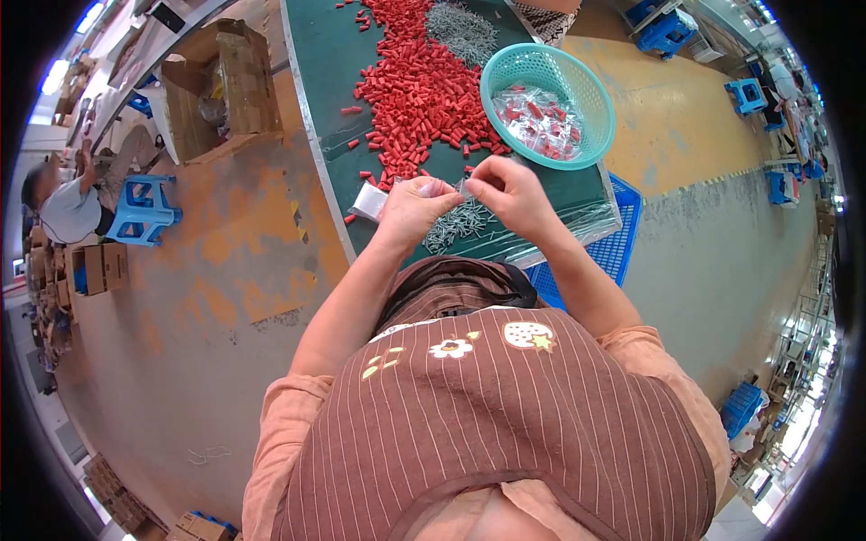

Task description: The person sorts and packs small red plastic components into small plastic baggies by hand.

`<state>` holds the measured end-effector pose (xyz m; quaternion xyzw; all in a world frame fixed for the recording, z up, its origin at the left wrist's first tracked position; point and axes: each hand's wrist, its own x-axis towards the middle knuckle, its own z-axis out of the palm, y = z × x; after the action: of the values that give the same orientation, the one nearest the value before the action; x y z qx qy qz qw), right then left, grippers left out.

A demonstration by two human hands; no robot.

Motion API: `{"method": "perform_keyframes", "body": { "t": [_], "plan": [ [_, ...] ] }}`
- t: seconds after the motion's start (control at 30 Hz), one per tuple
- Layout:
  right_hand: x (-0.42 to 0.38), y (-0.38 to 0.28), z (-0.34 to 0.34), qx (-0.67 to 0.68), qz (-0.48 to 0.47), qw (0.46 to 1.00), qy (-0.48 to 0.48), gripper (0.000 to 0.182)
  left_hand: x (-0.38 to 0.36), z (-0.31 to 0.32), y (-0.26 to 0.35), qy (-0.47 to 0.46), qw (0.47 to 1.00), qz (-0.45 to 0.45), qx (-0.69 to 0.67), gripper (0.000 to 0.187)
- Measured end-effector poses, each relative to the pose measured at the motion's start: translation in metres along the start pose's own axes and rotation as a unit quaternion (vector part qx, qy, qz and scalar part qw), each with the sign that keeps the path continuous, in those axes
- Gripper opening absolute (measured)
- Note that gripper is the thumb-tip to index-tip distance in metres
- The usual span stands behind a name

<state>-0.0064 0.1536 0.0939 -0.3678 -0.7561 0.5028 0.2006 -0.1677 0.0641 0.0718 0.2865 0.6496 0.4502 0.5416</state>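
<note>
Both hands meet over the near part of the green table (336,108). My left hand (415,209) is closed in a pinch on a small clear plastic bag (462,187). Fingers of my right hand (511,196) are pinched together at the bag's other side. Under the hands lies a small pile of grey screws (460,227). A stack of white bags (369,201) rests beside my left hand. Beyond the hands spreads a big heap of red plastic plugs (419,99), with more grey screws (460,34) behind it.
A turquoise basket (600,113) holding filled bags stands at the table's right edge. Below it is a blue crate (622,234). A cardboard box (248,90) and a blue stool (144,209) are at the left, near a seated person (68,209).
</note>
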Motion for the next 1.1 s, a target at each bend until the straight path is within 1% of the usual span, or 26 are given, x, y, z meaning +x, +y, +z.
{"method": "perform_keyframes", "body": {
  "t": [0.03,0.1,0.13,0.23,0.33,0.43,0.5,0.63,0.7,0.77,0.83,0.93,0.97,1.03,1.1],
  "plan": [
    [-0.001,0.004,0.004,-0.013,-0.005,1.0,-0.009,0.022,0.0,0.002,-0.002,0.01,1.0,-0.003,-0.002,0.013],
    [-0.002,0.01,0.011,-0.026,-0.011,1.0,-0.013,0.025,0.001,0.005,-0.009,0.015,0.999,0.042,0.013,0.013],
    [-0.001,0.014,0.012,-0.022,0.002,1.0,-0.02,0.025,0.002,0.006,-0.012,0.019,0.998,0.064,0.02,0.013],
    [0.001,0.022,0.014,-0.008,0.035,0.999,-0.038,0.024,0.003,0.008,-0.021,0.038,0.993,0.084,0.069,0.014],
    [0.0,0.023,0.014,-0.015,0.039,0.998,-0.037,0.022,0.002,0.009,-0.024,0.036,0.994,0.091,0.058,0.014],
    [-0.002,0.022,0.018,-0.05,0.017,0.999,-0.004,0.021,0.001,0.011,-0.024,0.027,0.997,0.066,-0.03,0.015],
    [-0.004,0.019,0.023,-0.077,0.004,0.997,0.024,0.02,0.001,0.014,-0.026,0.037,0.996,0.056,-0.059,0.015],
    [-0.006,0.013,0.031,-0.108,0.01,0.992,0.059,0.02,-0.004,0.019,-0.024,0.065,0.992,0.033,-0.105,0.016],
    [-0.005,0.013,0.033,-0.115,0.002,0.991,0.068,0.02,-0.003,0.021,-0.027,0.078,0.989,0.053,-0.113,0.016],
    [-0.005,0.012,0.035,-0.112,0.013,0.992,0.064,0.019,0.0,0.022,-0.034,0.092,0.986,0.077,-0.112,0.016],
    [-0.005,0.013,0.034,-0.11,0.021,0.992,0.064,0.018,-0.001,0.023,-0.032,0.086,0.987,0.074,-0.115,0.017],
    [-0.004,0.024,0.034,-0.082,-0.029,0.993,0.081,0.019,-0.002,0.019,-0.028,0.072,0.989,0.046,-0.117,0.016],
    [-0.002,0.029,0.032,-0.06,-0.036,0.995,0.075,0.02,-0.002,0.017,-0.026,0.068,0.99,0.034,-0.118,0.015],
    [0.001,0.04,0.028,-0.016,-0.048,0.997,0.058,0.021,-0.003,0.016,-0.022,0.066,0.992,0.039,-0.096,0.013],
    [-0.001,0.043,0.033,0.015,-0.017,0.998,0.053,0.022,-0.006,0.017,-0.019,0.066,0.994,0.042,-0.074,0.013]
  ]
}}
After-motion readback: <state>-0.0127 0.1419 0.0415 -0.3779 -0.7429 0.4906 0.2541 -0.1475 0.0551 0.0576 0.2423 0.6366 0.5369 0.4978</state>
